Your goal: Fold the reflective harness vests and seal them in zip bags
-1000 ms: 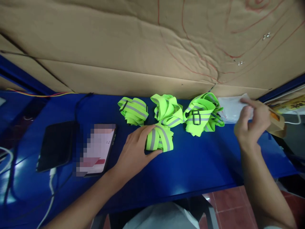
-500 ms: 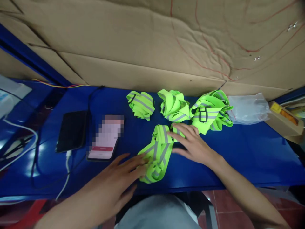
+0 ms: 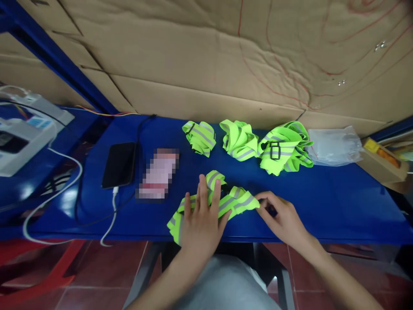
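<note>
A neon-yellow reflective strap [image 3: 240, 200] with grey stripes lies loosely folded near the front of the blue table. My left hand [image 3: 201, 219] rests flat on its left part, fingers stretched out, and hides some of it. At the strap's right end, my right hand [image 3: 279, 215] pinches the edge between thumb and forefinger. Farther back are a small bundle [image 3: 200, 137] of the same strap, a looser bundle [image 3: 240, 140] in the middle, and a larger bundle [image 3: 287, 148] with a black buckle [image 3: 275, 150].
Left of the straps lie a phone with a blurred screen [image 3: 158, 174] and a dark phone [image 3: 119, 165] on a white cable. A clear plastic bag [image 3: 334, 146] and a cardboard box [image 3: 382, 161] stand at the right. A cardboard wall [image 3: 193, 64] closes off the back.
My left hand has moved right and now lies flat on the strap. My right hand has shifted right and down, pulling the strap's end out sideways. The view has turned slightly left.
</note>
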A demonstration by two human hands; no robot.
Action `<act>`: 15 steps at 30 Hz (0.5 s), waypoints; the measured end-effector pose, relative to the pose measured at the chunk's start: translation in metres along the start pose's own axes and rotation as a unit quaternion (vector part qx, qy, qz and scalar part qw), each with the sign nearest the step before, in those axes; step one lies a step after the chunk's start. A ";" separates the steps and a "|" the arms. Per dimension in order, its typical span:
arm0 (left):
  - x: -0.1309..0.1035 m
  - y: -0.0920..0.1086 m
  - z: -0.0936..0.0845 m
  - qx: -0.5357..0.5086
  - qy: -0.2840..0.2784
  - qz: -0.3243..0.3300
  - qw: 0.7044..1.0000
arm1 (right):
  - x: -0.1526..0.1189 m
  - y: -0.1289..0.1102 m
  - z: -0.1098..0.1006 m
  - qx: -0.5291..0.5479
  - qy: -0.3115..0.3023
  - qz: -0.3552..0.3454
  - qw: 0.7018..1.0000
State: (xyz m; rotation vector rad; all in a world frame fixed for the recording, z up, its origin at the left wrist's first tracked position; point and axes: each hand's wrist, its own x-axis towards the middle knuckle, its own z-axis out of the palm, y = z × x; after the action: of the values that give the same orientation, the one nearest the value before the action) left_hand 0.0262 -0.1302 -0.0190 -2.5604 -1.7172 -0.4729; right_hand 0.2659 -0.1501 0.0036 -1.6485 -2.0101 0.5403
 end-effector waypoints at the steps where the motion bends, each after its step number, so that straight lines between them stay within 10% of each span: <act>1: 0.003 -0.004 0.002 -0.019 -0.009 0.023 1.000 | -0.009 -0.003 0.001 -0.028 0.037 0.003 0.999; 4: 0.013 -0.013 0.007 -0.115 -0.044 0.143 0.982 | -0.023 -0.018 0.014 -0.106 0.129 -0.044 0.985; 7: 0.015 -0.019 0.012 -0.209 -0.075 0.233 0.947 | -0.015 -0.031 0.027 -0.140 0.077 -0.103 0.982; 11: 0.007 -0.023 0.017 -0.250 -0.065 0.176 0.950 | 0.001 -0.020 0.022 -0.093 -0.020 -0.100 0.990; 15: 0.004 -0.025 0.016 -0.154 -0.076 0.192 0.966 | -0.015 0.013 0.000 -0.051 0.088 0.036 0.994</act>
State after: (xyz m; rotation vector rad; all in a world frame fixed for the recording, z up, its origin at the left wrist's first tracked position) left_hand 0.0093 -0.1136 -0.0372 -3.1259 -1.2049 -0.5722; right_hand 0.2789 -0.1621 -0.0056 -1.7696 -1.8841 0.3090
